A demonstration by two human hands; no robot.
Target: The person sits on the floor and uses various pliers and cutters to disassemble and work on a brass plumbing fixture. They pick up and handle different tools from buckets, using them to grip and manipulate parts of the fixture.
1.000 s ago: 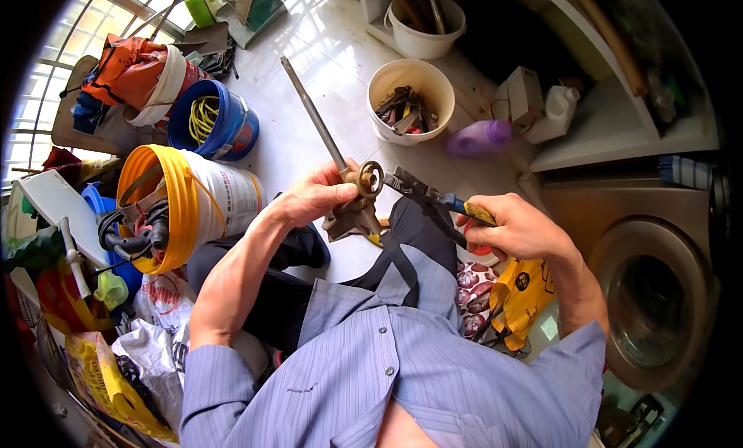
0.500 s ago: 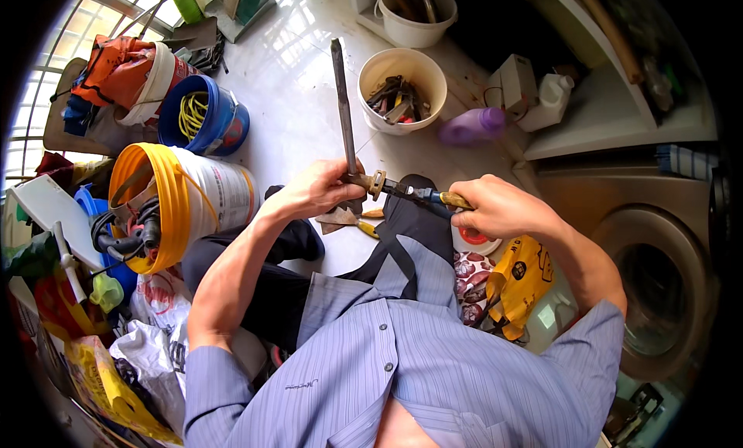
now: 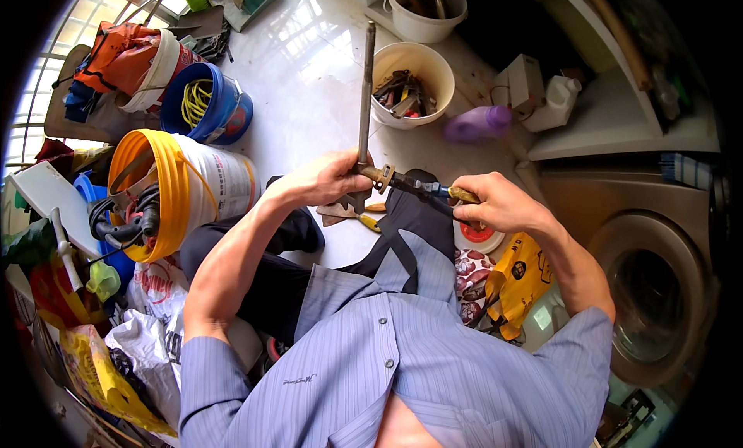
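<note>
My left hand is closed round the base of a long metal rod, which points away from me. A brass-coloured fitting sticks out sideways from that grip, with a ring-shaped collar. My right hand grips pliers with yellow and blue handles. Their dark jaws meet the fitting's right end; whether they bite on it I cannot tell. Below my left hand, a yellow-handled tool and flat pieces lie on the floor, partly hidden.
A cream bucket of tools stands ahead, beside a purple bottle. To the left are a yellow-rimmed bucket with a cable, a blue bucket and bags. A front-loading washing machine is on the right. A yellow bag lies near my right arm.
The rod has swung from leaning left to nearly straight ahead, and my left hand has shifted slightly right. My right hand keeps hold of the pliers. The view has shifted a little.
</note>
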